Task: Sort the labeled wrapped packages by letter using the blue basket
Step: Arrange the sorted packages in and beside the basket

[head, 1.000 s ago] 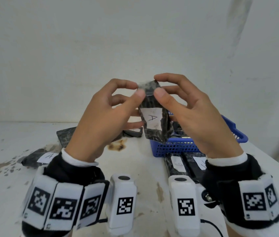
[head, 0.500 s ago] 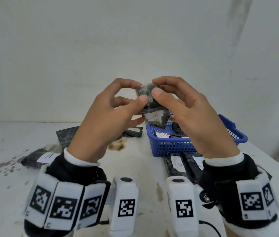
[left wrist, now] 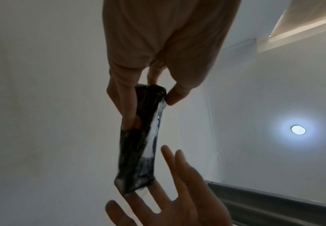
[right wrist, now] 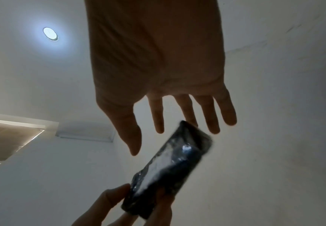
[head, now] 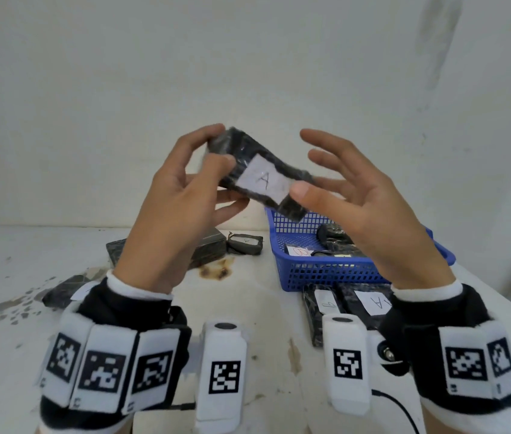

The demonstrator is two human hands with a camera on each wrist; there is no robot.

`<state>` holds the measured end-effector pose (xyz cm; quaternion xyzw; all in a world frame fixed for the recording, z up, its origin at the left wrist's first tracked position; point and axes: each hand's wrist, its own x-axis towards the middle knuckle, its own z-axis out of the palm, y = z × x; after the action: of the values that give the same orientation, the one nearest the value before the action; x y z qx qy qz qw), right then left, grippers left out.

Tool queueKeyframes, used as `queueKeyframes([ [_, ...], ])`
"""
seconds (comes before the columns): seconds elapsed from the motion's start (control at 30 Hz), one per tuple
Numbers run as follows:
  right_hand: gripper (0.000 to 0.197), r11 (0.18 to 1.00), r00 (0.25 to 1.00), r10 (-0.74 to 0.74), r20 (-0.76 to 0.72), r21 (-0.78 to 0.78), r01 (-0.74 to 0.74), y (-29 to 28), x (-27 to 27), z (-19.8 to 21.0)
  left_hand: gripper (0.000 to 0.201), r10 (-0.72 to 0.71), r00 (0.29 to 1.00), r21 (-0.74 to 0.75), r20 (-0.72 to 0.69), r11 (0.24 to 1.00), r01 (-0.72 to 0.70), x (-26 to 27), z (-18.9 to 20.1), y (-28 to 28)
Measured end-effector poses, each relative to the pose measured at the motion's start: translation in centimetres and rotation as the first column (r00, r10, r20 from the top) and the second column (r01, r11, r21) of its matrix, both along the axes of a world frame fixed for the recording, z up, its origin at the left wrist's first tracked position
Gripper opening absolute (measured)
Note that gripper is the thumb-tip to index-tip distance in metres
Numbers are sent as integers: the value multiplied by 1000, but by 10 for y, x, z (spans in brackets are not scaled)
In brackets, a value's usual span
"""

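Note:
A black wrapped package (head: 260,175) with a white label marked A is held up in the air, tilted down to the right. My left hand (head: 185,189) pinches its upper left end between thumb and fingers; the left wrist view shows the same package (left wrist: 141,137) gripped at its top. My right hand (head: 351,195) is spread with straight fingers beside the package's lower end and holds nothing; in the right wrist view the package (right wrist: 168,166) sits just below those fingertips. The blue basket (head: 335,270) stands on the table under the right hand, with wrapped packages inside, one labelled B.
On the white stained table (head: 247,308), dark packages (head: 348,302) lie in front of the basket, one labelled A. More dark packages (head: 210,249) lie behind the left hand, and one labelled package (head: 66,291) lies at the left. A white wall stands behind.
Both hands pinched the package's top a second ago. Now the right hand has let go and spread, and the left hand has swung the package from upright to slanting, label up.

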<state>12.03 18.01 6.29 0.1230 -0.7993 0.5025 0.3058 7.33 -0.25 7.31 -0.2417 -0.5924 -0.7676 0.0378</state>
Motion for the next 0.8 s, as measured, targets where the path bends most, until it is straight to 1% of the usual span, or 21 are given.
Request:
queueKeyframes([
  [0.07,49,998,999,26,-30,-49,-27,1,-1,0,28,-17,998,70,62,997,13,0,1,0],
  [0.1,45,996,998,31,-59,-81,-36,1,0,0,30,-25,997,68,79,998,19,-1,1,-1],
  [0.2,43,990,994,45,-96,-130,-57,1,1,2,37,-17,996,-24,85,1000,19,-1,1,-4],
  [0.3,43,983,993,73,-97,-160,-88,2,4,4,33,-18,996,-28,85,999,20,-4,0,-3],
  [0.37,40,983,992,94,-87,-148,-106,1,5,6,32,-22,997,-41,70,999,25,-4,-1,-2],
  [0.47,36,983,992,107,-69,-141,-116,1,6,6,37,-43,999,-94,21,995,45,-4,-3,-2],
  [0.57,44,987,993,100,-56,-122,-107,-1,6,6,39,-47,999,-109,-4,993,47,-4,-5,-1],
  [0.63,42,990,994,98,-56,-97,-103,-1,5,5,40,-34,999,-127,-25,991,30,-4,-6,0],
  [0.7,39,991,994,98,-48,-87,-102,-2,4,4,39,-19,999,-148,-44,989,12,-4,-6,1],
  [0.8,33,990,994,106,-41,-91,-109,-4,4,3,32,-5,998,-158,-64,987,-5,-4,-7,4],
])
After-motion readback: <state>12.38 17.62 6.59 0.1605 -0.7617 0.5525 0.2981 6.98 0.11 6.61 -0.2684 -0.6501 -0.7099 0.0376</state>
